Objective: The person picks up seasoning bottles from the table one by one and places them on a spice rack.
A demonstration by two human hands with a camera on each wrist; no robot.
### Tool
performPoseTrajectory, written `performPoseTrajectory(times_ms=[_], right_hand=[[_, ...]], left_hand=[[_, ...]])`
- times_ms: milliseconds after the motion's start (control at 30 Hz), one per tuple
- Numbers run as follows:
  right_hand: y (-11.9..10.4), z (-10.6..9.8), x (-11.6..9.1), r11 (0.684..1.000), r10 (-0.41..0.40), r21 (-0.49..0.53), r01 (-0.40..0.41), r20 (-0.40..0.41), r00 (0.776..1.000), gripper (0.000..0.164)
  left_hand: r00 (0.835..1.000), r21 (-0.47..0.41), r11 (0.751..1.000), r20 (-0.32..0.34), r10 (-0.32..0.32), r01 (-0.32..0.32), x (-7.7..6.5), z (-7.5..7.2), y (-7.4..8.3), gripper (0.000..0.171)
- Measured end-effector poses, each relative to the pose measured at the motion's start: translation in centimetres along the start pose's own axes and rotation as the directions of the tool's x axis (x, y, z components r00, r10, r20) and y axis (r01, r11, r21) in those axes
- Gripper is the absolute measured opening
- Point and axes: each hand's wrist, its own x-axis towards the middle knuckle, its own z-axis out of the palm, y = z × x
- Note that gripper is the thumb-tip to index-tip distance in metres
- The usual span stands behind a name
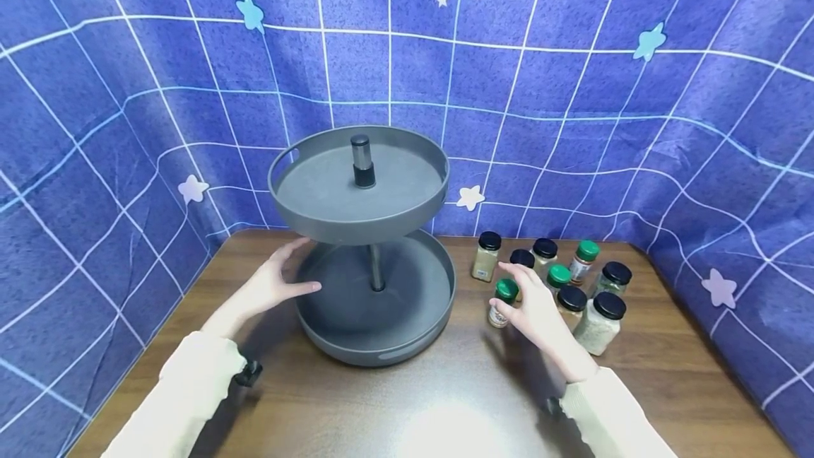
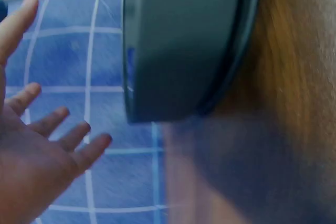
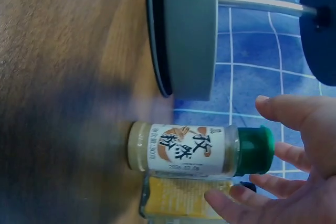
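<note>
A dark grey two-tier round stand has an upper tray (image 1: 318,193) and a lower tray (image 1: 407,316), joined by a metal post (image 1: 376,267). My left hand (image 1: 270,285) hovers at the stand's left side, fingers spread, holding nothing; its palm also shows in the left wrist view. On the right, my right hand (image 1: 537,309) is spread around the green cap of a small spice jar (image 3: 189,148). Thumb and fingers look apart from the cap. The jar stands upright with a white label of dark characters. Beside it is a jar with a yellow label (image 3: 184,198).
Several more jars stand behind and right of my right hand, including a black-capped jar (image 1: 486,260), a green-capped jar (image 1: 581,263) and a larger black-capped jar (image 1: 599,327). A blue patterned curtain (image 1: 572,90) hangs behind the wooden table (image 1: 356,408).
</note>
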Motion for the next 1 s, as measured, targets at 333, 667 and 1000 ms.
performPoseTrajectory(times_ms=[333,667,1000], right_hand=[[0.6,0.8,-0.3,0.999,0.028,0.015,-0.028,-0.010,1.000,0.065],[1.2,1.7,-0.7,0.994,0.100,0.049,-0.098,-0.024,0.995,0.062],[1.7,2.1,-1.5,0.968,0.237,0.088,-0.234,-0.019,0.971,0.057]], left_hand=[[0.998,-0.342,0.939,0.061,-0.018,0.038,0.0,-0.1,-4.9,0.090],[0.989,-0.495,0.869,0.140,0.051,0.026,-0.6,0.7,-7.6,0.086],[0.973,-0.531,0.841,0.228,0.026,0.101,-1.1,0.9,-8.3,0.083]])
